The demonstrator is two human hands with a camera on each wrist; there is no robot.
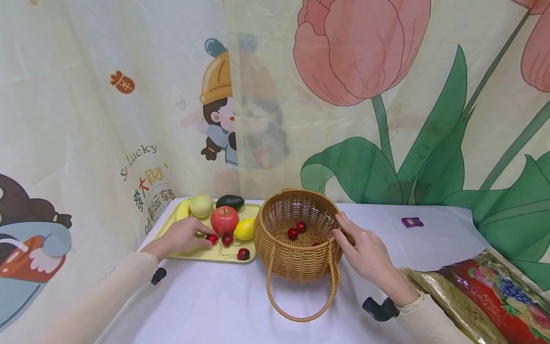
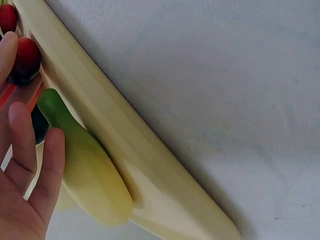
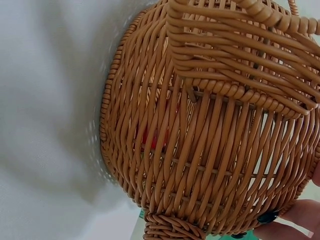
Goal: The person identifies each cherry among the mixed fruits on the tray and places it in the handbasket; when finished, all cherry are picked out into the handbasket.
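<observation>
My left hand reaches over the pale yellow tray and pinches a dark red cherry between thumb and fingers. Beside it on the tray lie another cherry and, near the front edge, a stemmed cherry. In the left wrist view, a narrow-necked yellow-green fruit lies under the fingers. My right hand touches the right rim of the round wicker basket with extended fingers. Inside the basket are several cherries, one partly hidden by the wall.
Also on the tray are a red apple, a lemon, an avocado, a pale green round fruit and a banana. The basket's handle hangs forward. At right are a purple packet and a large printed bag.
</observation>
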